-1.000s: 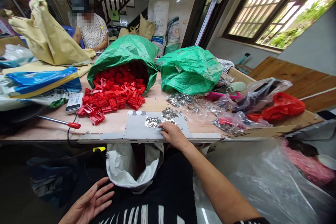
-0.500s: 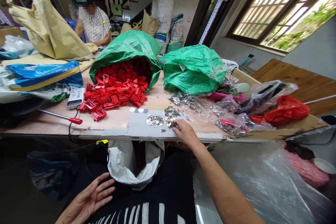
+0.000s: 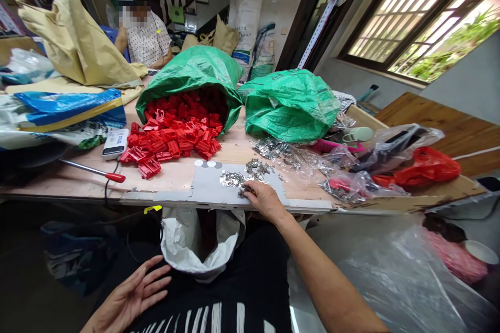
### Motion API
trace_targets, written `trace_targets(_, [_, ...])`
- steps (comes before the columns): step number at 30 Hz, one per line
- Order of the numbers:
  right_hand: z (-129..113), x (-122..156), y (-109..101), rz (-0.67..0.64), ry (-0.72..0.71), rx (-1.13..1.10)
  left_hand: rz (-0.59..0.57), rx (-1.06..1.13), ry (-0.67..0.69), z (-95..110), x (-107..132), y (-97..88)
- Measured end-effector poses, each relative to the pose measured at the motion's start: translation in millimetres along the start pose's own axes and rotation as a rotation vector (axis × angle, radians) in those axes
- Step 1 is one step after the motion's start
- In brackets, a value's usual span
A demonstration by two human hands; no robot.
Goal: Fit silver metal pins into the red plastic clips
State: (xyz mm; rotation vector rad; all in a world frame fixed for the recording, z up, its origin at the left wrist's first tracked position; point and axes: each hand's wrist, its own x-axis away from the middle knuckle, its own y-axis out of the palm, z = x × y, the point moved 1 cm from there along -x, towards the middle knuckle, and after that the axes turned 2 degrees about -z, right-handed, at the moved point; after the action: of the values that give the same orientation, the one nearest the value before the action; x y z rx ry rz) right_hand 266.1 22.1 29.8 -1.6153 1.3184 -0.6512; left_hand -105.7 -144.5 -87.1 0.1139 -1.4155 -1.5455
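Note:
My right hand (image 3: 264,201) is at the front of a grey sheet (image 3: 211,192) on the table, its fingers closed on small metal pieces (image 3: 242,192). A shiny heap of small silvery parts (image 3: 231,179) lies just left of its fingertips. Beyond the hand is a duller heap of metal parts (image 3: 258,167). Low at the left, my left hand (image 3: 136,291) rests palm up over my lap with fingers spread, holding nothing. Near its fingertips hangs an open white sack (image 3: 183,252) below the table edge.
Red plastic parts (image 3: 172,140) spill from a green sack (image 3: 195,65). Another green sack (image 3: 291,106) stands to the right, near clear bags (image 3: 347,184). A red-handled rod (image 3: 113,177) and a white device (image 3: 116,143) lie left. A person (image 3: 146,36) sits behind.
My right hand has moved left and slightly toward the table's front edge, with metal pieces at its fingertips. My left hand has stayed in place. The view has shifted slightly.

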Motion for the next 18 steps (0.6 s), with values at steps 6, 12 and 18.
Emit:
trace_targets(6, [2.6,0.3,-2.6,0.042,-0.008,0.008,0.01,-0.009,0.012,-0.2,1.8,4.2])
trace_targets(12, [7.5,2.0,-2.8,0.044,-0.005,0.063,0.004,0.011,0.012,0.3,1.3,2.9])
trace_targets(18, [2.6,10.5,-8.7,0.049,0.013,0.071,0.0,0.035,0.001,0.6,1.8,2.7])
